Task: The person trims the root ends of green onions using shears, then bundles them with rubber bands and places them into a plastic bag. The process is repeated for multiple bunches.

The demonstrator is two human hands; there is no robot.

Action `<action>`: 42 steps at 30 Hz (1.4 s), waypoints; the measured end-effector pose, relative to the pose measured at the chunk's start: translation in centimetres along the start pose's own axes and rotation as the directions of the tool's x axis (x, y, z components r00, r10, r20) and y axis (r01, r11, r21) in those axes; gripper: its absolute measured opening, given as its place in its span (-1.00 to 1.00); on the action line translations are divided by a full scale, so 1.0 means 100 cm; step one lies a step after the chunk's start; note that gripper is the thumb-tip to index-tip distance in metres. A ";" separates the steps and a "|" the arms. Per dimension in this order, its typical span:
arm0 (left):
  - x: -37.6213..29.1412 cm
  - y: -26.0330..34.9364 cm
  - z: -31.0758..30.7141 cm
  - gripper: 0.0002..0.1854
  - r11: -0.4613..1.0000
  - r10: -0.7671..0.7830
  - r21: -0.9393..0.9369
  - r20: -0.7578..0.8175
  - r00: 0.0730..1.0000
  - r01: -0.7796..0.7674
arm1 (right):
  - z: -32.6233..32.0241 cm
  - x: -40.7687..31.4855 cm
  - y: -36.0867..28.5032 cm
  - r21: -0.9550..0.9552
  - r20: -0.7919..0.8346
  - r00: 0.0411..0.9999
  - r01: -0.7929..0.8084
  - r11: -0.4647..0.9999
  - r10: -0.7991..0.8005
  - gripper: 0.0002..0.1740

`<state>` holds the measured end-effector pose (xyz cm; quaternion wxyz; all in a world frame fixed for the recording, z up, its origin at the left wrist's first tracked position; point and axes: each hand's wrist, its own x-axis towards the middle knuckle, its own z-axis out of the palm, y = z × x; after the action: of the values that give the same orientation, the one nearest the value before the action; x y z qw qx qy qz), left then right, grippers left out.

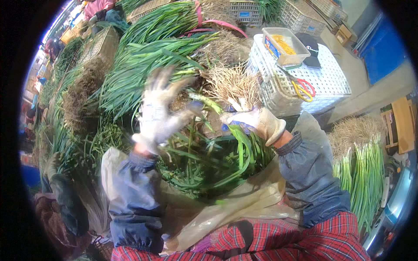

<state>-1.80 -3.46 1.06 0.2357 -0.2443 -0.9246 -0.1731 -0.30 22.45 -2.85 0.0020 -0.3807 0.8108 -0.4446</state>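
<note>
My right hand (253,122), in a white glove with blue palm coating, grips a bunch of green-leaved allium stalks. The bunch's pale roots (233,83) spread above the fist, and its green leaves (243,143) hang below. Gloved as well, my left hand (158,111) is raised with its fingers spread and blurred; no held thing shows in it. Behind that hand lies a large heap of long green leaves (140,68). A single pale stalk (207,102) slants between the two hands. Leaf trimmings (192,176) lie beneath them.
An upturned white crate (329,75) at right bears a plastic tub (287,49) of yellow ties, a dark cap (312,52) and red-and-yellow-handled scissors (303,89). Bunched stalks (362,173) lie right of my arm. Another person (98,9) is at far left. A pink strap (225,24) crosses the rear bundle.
</note>
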 end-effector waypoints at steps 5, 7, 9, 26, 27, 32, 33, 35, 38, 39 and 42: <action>-0.004 -0.010 0.029 -0.68 0.807 0.176 -0.590 0.275 0.945 0.022 | -0.001 0.010 -0.040 0.185 -0.003 0.987 -0.158 0.970 0.162 -0.57; -0.012 -0.011 0.030 -0.68 0.756 0.121 -0.648 0.287 0.950 0.100 | 0.007 0.011 -0.025 0.072 0.004 0.997 -0.079 0.994 0.079 -0.58; -0.019 -0.004 0.039 -0.68 0.671 0.036 -0.718 0.280 0.959 0.184 | 0.011 0.005 -0.008 -0.051 -0.008 1.000 0.005 0.999 -0.006 -0.59; -0.017 0.009 0.038 -0.85 0.543 -0.291 -0.689 0.382 0.877 0.480 | 0.030 0.014 -0.009 0.219 0.021 0.963 -0.267 0.938 0.269 -0.44; -0.018 0.010 0.037 -0.85 0.544 -0.316 -0.660 0.412 0.855 0.519 | 0.035 0.010 -0.007 -0.015 -0.077 0.992 -0.103 0.995 0.102 -0.47; -0.013 -0.012 0.043 -0.78 0.828 -0.351 -0.339 0.310 0.884 0.447 | 0.029 0.005 -0.007 -0.393 0.004 0.978 0.193 0.899 -0.208 -0.46; -0.021 -0.033 0.053 -0.75 0.771 -0.450 -0.345 0.300 0.841 0.536 | 0.032 0.006 -0.014 -0.181 -0.029 0.997 0.070 0.981 -0.077 -0.45; -0.018 -0.038 0.037 -0.76 0.778 -0.455 -0.315 0.315 0.833 0.544 | 0.023 0.011 -0.029 0.037 -0.007 0.979 -0.204 0.978 0.205 -0.41; -0.024 -0.051 0.033 -0.75 0.883 -0.386 -0.208 0.190 0.903 0.421 | 0.018 0.008 -0.021 -0.021 -0.030 0.989 -0.147 0.989 0.146 -0.40; -0.027 -0.052 0.038 -0.78 0.916 -0.360 -0.148 0.108 0.927 0.373 | 0.016 0.007 -0.022 -0.025 -0.015 0.988 -0.154 0.988 0.153 -0.39; -0.033 -0.057 0.042 -0.82 0.949 -0.311 0.069 0.038 0.950 0.308 | 0.017 0.003 -0.020 -0.016 0.000 0.985 -0.172 0.985 0.172 -0.48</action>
<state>-3.82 -7.49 -5.33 0.1907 -0.0930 -0.9618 -0.1732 1.26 20.41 -2.30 0.0379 -0.3097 0.8441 -0.4360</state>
